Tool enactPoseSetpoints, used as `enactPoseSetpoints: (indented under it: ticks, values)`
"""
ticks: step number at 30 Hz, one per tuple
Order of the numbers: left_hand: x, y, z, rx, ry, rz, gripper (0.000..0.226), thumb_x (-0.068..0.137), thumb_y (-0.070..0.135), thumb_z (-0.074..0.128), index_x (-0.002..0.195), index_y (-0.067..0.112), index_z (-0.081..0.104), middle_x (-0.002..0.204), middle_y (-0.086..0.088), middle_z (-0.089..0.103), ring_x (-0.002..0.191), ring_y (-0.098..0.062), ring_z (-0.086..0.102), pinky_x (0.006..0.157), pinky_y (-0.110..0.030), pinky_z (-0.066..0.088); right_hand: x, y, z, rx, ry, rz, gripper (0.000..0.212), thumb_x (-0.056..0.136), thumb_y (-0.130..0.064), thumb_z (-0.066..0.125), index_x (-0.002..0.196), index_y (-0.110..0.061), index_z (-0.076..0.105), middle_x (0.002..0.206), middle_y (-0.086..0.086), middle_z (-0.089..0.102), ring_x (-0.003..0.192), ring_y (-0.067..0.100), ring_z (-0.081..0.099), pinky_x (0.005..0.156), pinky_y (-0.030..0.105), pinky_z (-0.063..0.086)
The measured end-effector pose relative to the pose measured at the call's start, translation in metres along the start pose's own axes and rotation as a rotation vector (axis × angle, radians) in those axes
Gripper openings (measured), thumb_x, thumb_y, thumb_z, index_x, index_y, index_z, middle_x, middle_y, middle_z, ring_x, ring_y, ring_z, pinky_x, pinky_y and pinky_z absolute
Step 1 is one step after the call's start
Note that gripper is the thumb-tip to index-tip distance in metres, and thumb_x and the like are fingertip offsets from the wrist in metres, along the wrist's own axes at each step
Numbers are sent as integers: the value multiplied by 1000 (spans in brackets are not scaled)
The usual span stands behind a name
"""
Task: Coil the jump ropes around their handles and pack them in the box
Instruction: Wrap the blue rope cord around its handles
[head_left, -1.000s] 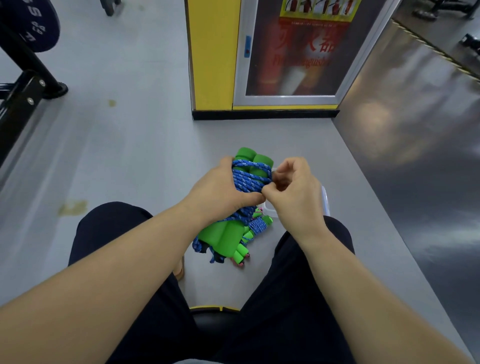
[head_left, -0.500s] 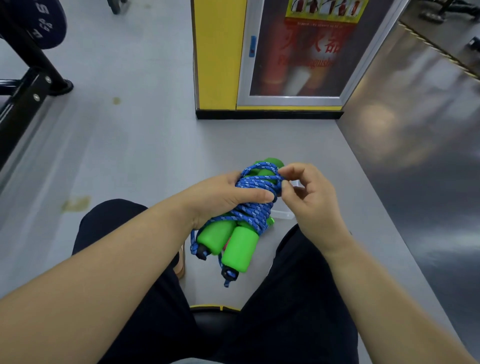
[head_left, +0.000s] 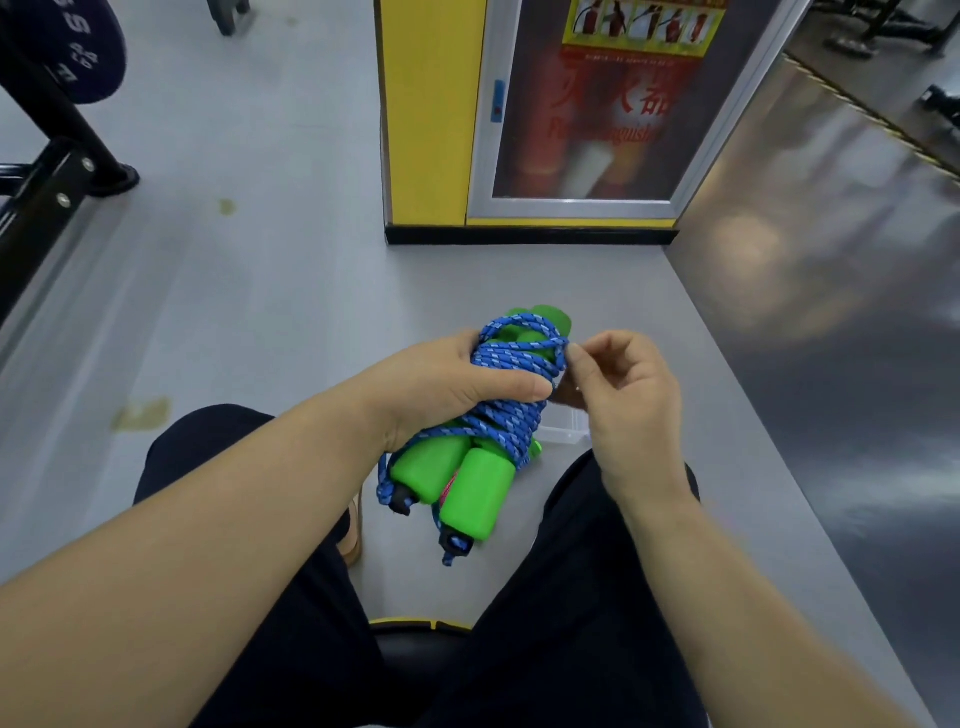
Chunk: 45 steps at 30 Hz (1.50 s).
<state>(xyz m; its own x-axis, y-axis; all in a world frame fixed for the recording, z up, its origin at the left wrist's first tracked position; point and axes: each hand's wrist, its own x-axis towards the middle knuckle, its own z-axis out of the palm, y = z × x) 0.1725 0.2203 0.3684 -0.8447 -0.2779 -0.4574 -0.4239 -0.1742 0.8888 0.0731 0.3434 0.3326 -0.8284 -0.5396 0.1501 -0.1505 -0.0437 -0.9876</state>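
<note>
Since the previous frame, the right hand (head_left: 628, 395) has shifted up to the top loop of the blue jump rope (head_left: 514, 358) and pinches it. The left hand (head_left: 447, 384) grips the coiled bundle mid-length. The green handles (head_left: 478, 488) are held above the floor (head_left: 260, 291), with the clear box (head_left: 563, 434) beneath.

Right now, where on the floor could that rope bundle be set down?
Bare floor lies between the cabinet and the rope, and from the left knee to the rack. Between the knees it is crowded: the box sits there, under the rope.
</note>
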Motion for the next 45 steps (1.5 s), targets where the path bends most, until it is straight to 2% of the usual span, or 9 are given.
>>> enactPoseSetpoints:
  ticks: [5,9,16,22,26,29,36,42,45]
  values:
    - [7,-4,1,115,130,56,52,65,34,83,109,26,55,89,-1,73,74,-20,72,67,-37,60,-9,-1,10,300,-46,319,23,93,-19,50,96,2,61,80,6,68,69,9,65,64,24,55]
    - [7,-6,2,216,188,111,53,63,41,83,105,33,52,91,7,70,76,-12,70,67,-32,58,-4,-1,4,133,-115,352,17,85,-24,59,91,-9,61,79,3,61,66,7,56,65,24,51]
    - [13,-8,-3,171,318,210,49,65,27,84,103,25,53,93,4,69,80,-11,68,69,-29,56,-16,-16,-4,-101,-299,114,16,86,-7,60,72,-14,56,56,-19,55,56,-6,48,58,5,37]
    - [8,-3,-2,181,166,215,49,65,26,84,106,23,57,88,4,72,71,-8,70,56,-20,53,-8,-4,-25,33,-183,252,7,83,-19,60,78,-14,59,66,-2,57,59,3,51,63,20,41]
    - [7,-7,0,143,117,206,50,67,28,83,110,22,58,90,3,73,74,-12,71,58,-24,54,-6,5,-30,298,-289,401,46,54,-44,79,83,-13,61,69,0,66,66,8,63,60,23,53]
    - [7,-11,1,206,126,214,52,68,30,82,112,27,54,92,7,71,76,-6,70,62,-21,55,-4,10,-33,254,-269,478,20,71,-24,70,84,-11,60,69,0,65,68,12,64,58,21,54]
    - [8,-11,1,322,189,235,62,67,33,82,116,30,46,94,14,65,81,-1,64,68,-19,52,1,12,-20,-119,-226,-184,25,78,-29,68,98,-45,68,89,-11,55,74,10,54,63,24,50]
    - [3,-13,4,110,17,242,43,64,35,77,102,29,58,89,6,74,79,-11,71,67,-24,57,3,26,-1,618,-221,286,48,30,-43,93,71,-24,76,78,-5,72,74,12,69,65,24,57]
    - [3,-20,8,74,60,273,48,60,52,65,102,30,56,88,7,73,80,-8,70,69,-23,56,0,34,13,898,-285,456,91,39,-33,94,115,-1,55,122,22,58,107,31,59,88,41,54]
